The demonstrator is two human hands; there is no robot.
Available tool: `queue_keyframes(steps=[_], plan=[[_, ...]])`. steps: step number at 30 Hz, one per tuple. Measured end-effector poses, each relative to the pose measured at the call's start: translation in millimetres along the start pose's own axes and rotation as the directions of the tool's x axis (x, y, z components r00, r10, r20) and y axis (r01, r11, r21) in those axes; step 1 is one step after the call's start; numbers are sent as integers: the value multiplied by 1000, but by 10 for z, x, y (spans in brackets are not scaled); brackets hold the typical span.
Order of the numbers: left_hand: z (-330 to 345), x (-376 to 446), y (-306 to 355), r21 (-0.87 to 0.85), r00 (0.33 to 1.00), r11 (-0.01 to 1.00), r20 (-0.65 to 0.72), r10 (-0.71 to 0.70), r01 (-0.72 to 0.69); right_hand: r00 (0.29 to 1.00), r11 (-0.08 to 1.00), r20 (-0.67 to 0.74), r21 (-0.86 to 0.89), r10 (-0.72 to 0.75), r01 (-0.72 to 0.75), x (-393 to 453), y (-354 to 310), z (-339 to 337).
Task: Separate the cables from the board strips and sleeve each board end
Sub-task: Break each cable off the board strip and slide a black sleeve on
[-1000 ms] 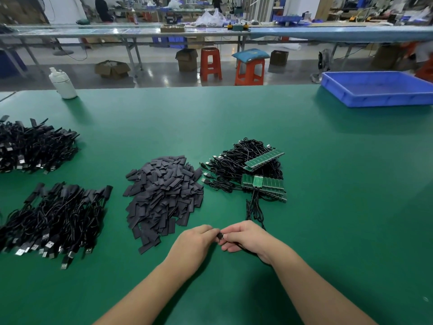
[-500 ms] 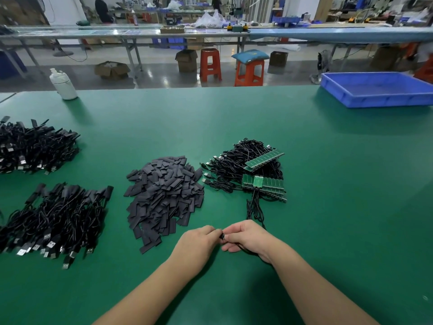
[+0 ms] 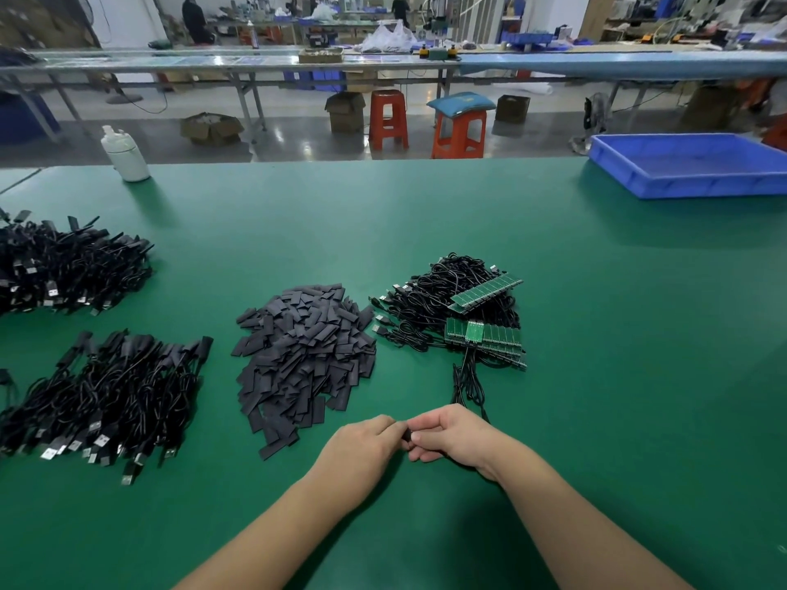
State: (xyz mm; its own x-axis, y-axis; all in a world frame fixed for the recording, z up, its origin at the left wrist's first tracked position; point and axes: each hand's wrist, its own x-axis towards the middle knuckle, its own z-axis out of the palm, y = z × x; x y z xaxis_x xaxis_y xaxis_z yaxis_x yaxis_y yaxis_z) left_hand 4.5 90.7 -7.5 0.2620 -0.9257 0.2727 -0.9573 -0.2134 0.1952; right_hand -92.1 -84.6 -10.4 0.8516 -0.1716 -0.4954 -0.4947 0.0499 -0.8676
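Note:
My left hand [image 3: 364, 447] and my right hand [image 3: 453, 436] meet fingertip to fingertip near the table's front, both pinching a small black sleeve [image 3: 406, 435] at a cable's end; the board end inside is hidden. A black cable [image 3: 466, 383] runs from my right hand up to a small green board piece [image 3: 473, 331] lying on the green board strips [image 3: 485, 336]. More strips [image 3: 485, 295] top a tangle of black cables [image 3: 434, 300]. A heap of flat black sleeves [image 3: 304, 351] lies left of them.
Two piles of black USB cables with sleeved ends lie at the left, one near [image 3: 106, 393] and one farther back [image 3: 64, 266]. A white bottle [image 3: 124, 154] stands at the far left edge. A blue tray [image 3: 698, 163] sits far right on the green table [image 3: 596, 334].
Both hands stay together at the same spot; the fingers have shifted only slightly on the sleeve and cable end.

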Motion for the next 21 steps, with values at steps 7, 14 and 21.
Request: queue_keyframes(steps=[7, 14, 21], plan=[[-56, 111, 69, 262, 992, 958, 71, 102, -117, 1000, 999, -1, -30, -15, 15, -26, -14, -2], [-70, 179, 133, 323, 977, 930, 169, 128, -177, 1000, 999, -14, -36, -22, 22, -49, -23, 11], [18, 189, 126, 62, 965, 982, 187, -185, 176, 999, 999, -26, -32, -44, 43, -94, -52, 64]])
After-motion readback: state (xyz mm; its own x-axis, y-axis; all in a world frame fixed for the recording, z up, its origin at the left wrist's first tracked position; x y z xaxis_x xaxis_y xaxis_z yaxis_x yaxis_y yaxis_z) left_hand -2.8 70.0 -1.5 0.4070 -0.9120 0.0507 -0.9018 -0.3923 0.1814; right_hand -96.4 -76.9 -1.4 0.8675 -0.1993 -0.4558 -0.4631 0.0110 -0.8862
